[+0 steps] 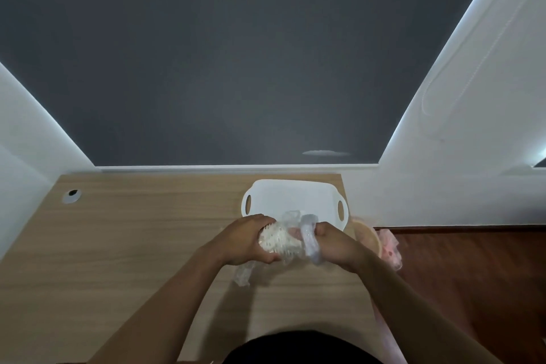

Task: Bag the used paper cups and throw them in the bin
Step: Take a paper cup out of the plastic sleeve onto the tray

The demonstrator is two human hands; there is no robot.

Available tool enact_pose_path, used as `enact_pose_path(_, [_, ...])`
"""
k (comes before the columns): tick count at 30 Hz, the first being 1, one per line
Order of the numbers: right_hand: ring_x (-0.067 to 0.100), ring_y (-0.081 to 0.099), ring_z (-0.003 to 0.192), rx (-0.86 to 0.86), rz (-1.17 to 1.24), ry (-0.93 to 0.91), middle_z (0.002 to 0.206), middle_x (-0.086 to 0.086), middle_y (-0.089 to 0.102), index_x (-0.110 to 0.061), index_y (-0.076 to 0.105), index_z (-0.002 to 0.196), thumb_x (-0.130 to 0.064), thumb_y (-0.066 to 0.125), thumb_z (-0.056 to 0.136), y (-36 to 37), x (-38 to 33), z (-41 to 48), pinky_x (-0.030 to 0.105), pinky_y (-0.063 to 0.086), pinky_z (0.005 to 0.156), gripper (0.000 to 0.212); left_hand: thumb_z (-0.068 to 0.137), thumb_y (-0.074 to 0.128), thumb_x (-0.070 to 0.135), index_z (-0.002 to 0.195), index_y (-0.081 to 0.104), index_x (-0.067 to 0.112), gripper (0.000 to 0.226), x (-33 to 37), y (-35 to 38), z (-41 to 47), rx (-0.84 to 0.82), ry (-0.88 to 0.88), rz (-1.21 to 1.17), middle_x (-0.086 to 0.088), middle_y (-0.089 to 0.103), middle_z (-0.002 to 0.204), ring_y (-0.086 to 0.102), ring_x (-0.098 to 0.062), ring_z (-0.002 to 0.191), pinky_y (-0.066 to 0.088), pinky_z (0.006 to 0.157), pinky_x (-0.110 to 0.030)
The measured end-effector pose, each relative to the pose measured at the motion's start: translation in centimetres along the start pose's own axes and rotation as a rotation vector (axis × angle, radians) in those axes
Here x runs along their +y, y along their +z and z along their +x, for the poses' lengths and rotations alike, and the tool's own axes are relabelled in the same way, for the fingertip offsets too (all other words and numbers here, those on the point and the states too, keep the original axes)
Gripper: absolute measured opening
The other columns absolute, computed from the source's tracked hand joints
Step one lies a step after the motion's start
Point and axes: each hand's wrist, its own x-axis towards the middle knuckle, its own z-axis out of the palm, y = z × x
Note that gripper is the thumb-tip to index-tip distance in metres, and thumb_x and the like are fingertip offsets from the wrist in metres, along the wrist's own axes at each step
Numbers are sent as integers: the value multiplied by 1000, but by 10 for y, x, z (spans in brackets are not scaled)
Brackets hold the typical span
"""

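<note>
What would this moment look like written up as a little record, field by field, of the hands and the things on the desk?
surface: light wooden desk
left hand: gripping the clear plastic bag of white paper cups
right hand: pinching the bag's twisted neck
behind hands: white plastic tray with two handle slots, on the desk
right of desk: bin lined with pink plastic, partly hidden
task state: cups bagged, not yet binned

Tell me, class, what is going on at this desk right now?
A person is bagging cups at a wooden desk. The left hand grips the clear bag with the white cups inside, and the right hand holds its twisted end. A white tray sits just behind. The bin waits beside the desk's right edge.
</note>
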Motion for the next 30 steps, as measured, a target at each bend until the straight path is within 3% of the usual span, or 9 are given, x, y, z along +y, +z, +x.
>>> enact_pose_path(3, [-2,66,71,1,56,-15,73,-15,75,-30,85,83,-26,67,79,2,0,2,21,52,66,19,66,85,69,114,63,41,60,5,1,5,19,41,45,20,63,101,58,-5,89,55,81,-37])
enact_pose_path(6, [10,67,78,10,113,2,86,-4,78,-15,85,108,-35,74,64,2,12,11,26,51,63,49,67,82,69,127,64,33,72,13,1,7,23,61,135,18,57,102,53,-9,92,52,81,-38])
enact_pose_path(8, [11,67,76,5,94,34,87,-2,78,-11,83,111,-22,71,65,1,17,14,23,50,60,50,68,81,69,131,63,29,77,18,2,8,21,71,176,16,54,102,53,-12,95,50,79,-38])
enact_pose_path(15, [9,60,61,62,91,87,61,-9,70,-7,73,76,1,64,80,-4,16,14,15,45,53,13,66,85,73,109,67,39,58,14,13,6,37,18,-2,25,60,92,57,-2,85,50,74,-27])
enact_pose_path(18, [7,45,57,92,40,59,47,-11,51,-14,53,62,20,48,95,-6,17,16,13,32,46,48,68,91,63,107,73,36,51,6,13,2,-13,-71,-148,19,72,89,66,-3,78,53,67,-25])
enact_pose_path(21, [-4,59,58,92,-10,35,58,-13,63,-10,65,69,9,60,98,-13,27,16,13,43,56,35,69,93,58,113,72,39,52,-5,11,-3,-43,-138,-233,15,76,95,72,-6,80,63,67,-32])
enact_pose_path(24, [10,70,82,97,-45,21,86,-2,78,-12,78,87,-6,72,97,-19,29,18,26,55,73,13,69,94,48,118,71,38,54,-10,7,-3,-39,-156,-270,14,75,95,70,-5,75,57,56,-23])
enact_pose_path(27, [3,70,71,103,-77,13,68,-12,75,-20,76,73,-13,78,94,-29,22,13,19,52,66,22,70,96,35,119,72,34,54,-20,5,-3,-36,-190,-275,12,74,97,66,-1,71,49,52,-12])
enact_pose_path(30, [11,54,74,137,-91,22,67,-11,71,-36,84,67,-44,85,80,-44,26,8,32,40,66,16,65,96,31,117,71,38,58,-38,7,-9,-32,-223,-257,18,75,97,66,4,76,50,61,-14])
